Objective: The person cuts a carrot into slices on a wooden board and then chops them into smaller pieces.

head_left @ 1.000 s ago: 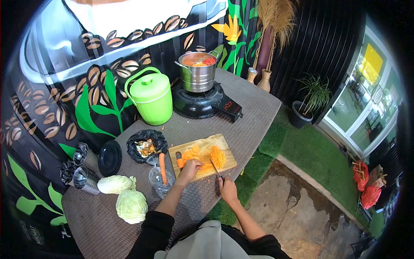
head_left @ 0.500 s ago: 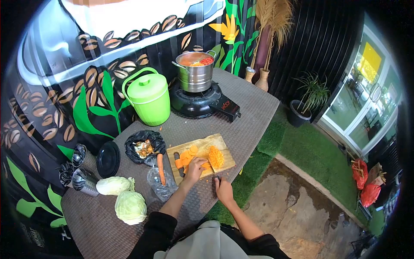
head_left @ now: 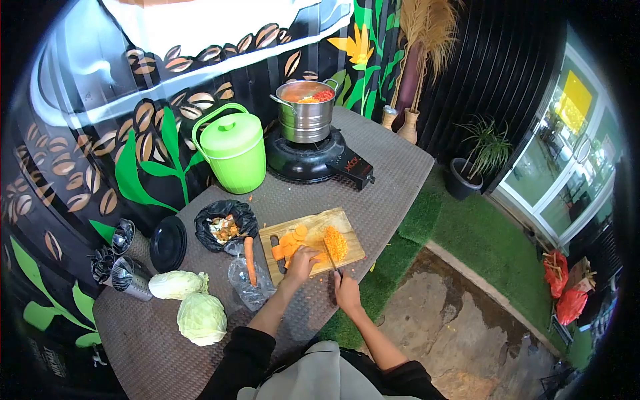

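Likely stiff, slick orange carrot pieces (head_left: 321,258) are held on the wooden board (head_left: 320,223) by left fingers (head_left: 309,254); the dark knife handle (head_left: 337,273) is clasped by right fingers (head_left: 341,283).

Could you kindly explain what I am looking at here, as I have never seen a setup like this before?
There is no robot here: a person is working with two bare hands, and every picture comes from one camera worn on their head, looking forward and down. The right hand holds a knife, its blade beside a heap of finely chopped orange pieces. The left hand is over the wooden board; whether its fingers grip anything is hard to tell. Also on the table are a carrot, two pale green cabbages, a green lidded bucket, and a stove bearing a metal pot.
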{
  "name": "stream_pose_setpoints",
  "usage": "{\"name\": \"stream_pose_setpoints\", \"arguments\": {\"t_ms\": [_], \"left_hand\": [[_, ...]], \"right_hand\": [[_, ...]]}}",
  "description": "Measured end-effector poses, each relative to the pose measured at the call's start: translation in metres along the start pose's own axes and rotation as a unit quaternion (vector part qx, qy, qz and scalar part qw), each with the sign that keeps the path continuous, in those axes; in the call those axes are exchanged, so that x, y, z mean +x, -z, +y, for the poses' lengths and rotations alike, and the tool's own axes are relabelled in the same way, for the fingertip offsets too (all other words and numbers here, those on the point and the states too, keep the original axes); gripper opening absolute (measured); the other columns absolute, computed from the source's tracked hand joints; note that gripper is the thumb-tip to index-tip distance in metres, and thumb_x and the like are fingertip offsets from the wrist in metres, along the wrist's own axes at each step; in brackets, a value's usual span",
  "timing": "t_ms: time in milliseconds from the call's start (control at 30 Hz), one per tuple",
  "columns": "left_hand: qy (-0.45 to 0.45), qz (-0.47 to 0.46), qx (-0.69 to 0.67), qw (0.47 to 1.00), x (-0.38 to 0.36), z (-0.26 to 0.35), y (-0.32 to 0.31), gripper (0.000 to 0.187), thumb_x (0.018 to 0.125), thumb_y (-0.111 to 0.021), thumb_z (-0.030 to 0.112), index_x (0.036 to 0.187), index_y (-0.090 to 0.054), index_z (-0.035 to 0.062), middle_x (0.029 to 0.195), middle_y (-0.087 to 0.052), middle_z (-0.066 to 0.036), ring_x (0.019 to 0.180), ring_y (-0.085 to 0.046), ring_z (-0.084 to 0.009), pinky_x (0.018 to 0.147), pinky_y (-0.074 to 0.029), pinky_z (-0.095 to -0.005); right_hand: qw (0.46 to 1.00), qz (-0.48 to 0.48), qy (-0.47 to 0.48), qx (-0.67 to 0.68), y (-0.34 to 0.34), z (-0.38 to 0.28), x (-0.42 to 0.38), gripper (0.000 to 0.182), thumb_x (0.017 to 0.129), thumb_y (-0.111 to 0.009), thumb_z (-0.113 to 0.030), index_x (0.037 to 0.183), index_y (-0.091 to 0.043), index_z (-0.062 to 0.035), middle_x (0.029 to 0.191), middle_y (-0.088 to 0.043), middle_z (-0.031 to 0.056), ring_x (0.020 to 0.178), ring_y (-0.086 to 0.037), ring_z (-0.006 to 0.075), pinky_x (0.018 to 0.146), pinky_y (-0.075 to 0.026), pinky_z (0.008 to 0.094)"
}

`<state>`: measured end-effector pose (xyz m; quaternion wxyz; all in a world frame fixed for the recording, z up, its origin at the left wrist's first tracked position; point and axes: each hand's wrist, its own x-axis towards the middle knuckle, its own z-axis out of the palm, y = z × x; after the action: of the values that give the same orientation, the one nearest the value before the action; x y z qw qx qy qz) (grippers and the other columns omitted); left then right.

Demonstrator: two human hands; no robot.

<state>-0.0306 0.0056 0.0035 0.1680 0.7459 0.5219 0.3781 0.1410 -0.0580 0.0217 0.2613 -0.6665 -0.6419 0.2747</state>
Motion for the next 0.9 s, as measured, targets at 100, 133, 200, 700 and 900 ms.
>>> {"name": "stream_pose_setpoints", "arguments": {"t_ms": [100, 133, 200, 700, 900], "left_hand": [[0.001, 0.013, -0.009, 1.000, 0.000, 0.004, -0.002, 0.025, 0.072, -0.069, 0.008, 0.096, -0.069, -0.0008, 0.091, -0.064, -0.016, 0.093, -0.057, -0.0313, 0.082, -0.046, -0.0382], [0.008, 0.017, -0.017, 1.000, 0.001, 0.004, -0.003, 0.023, 0.072, -0.069, 0.008, 0.094, -0.069, -0.0007, 0.090, -0.065, -0.015, 0.092, -0.057, -0.0307, 0.081, -0.046, -0.0380], [0.015, 0.022, -0.025, 0.999, 0.001, 0.001, -0.006, 0.021, 0.072, -0.069, 0.007, 0.092, -0.070, -0.0005, 0.089, -0.065, -0.015, 0.091, -0.057, -0.0301, 0.080, -0.047, -0.0377], [0.001, 0.052, -0.016, 0.999, -0.006, 0.004, -0.009, 0.015, 0.078, -0.063, 0.002, 0.090, -0.071, -0.0001, 0.084, -0.065, -0.013, 0.087, -0.055, -0.0275, 0.078, -0.046, -0.0348], [0.012, 0.076, -0.029, 0.997, -0.004, 0.011, -0.009, 0.014, 0.075, -0.060, 0.001, 0.085, -0.070, -0.0008, 0.081, -0.062, -0.013, 0.084, -0.055, -0.0300, 0.076, -0.046, -0.0375]], "right_hand": [[1.000, -0.001, 0.003, -0.006, 0.004, -0.002, 0.001, 0.038, 0.096, -0.043, -0.032, 0.097, -0.053, 0.0046, 0.080, -0.061, 0.0328, 0.078, -0.059, 0.0497, 0.071, -0.048, 0.0549], [1.000, -0.002, 0.003, -0.016, 0.004, -0.004, 0.001, 0.039, 0.096, -0.042, -0.032, 0.096, -0.053, 0.0047, 0.079, -0.061, 0.0325, 0.078, -0.059, 0.0496, 0.070, -0.048, 0.0549], [0.999, -0.011, 0.000, -0.037, 0.004, -0.008, 0.003, 0.039, 0.096, -0.041, -0.032, 0.096, -0.054, 0.0052, 0.080, -0.061, 0.0320, 0.078, -0.060, 0.0490, 0.071, -0.048, 0.0545], [0.990, -0.060, -0.051, -0.120, -0.004, -0.031, 0.021, 0.044, 0.098, -0.034, -0.034, 0.095, -0.055, 0.0046, 0.089, -0.063, 0.0289, 0.087, -0.062, 0.0448, 0.077, -0.049, 0.0515], [0.979, -0.157, -0.001, -0.132, 0.005, -0.017, 0.046, 0.046, 0.099, -0.033, -0.036, 0.098, -0.056, 0.0048, 0.093, -0.062, 0.0290, 0.091, -0.061, 0.0439, 0.080, -0.048, 0.0501]]}}
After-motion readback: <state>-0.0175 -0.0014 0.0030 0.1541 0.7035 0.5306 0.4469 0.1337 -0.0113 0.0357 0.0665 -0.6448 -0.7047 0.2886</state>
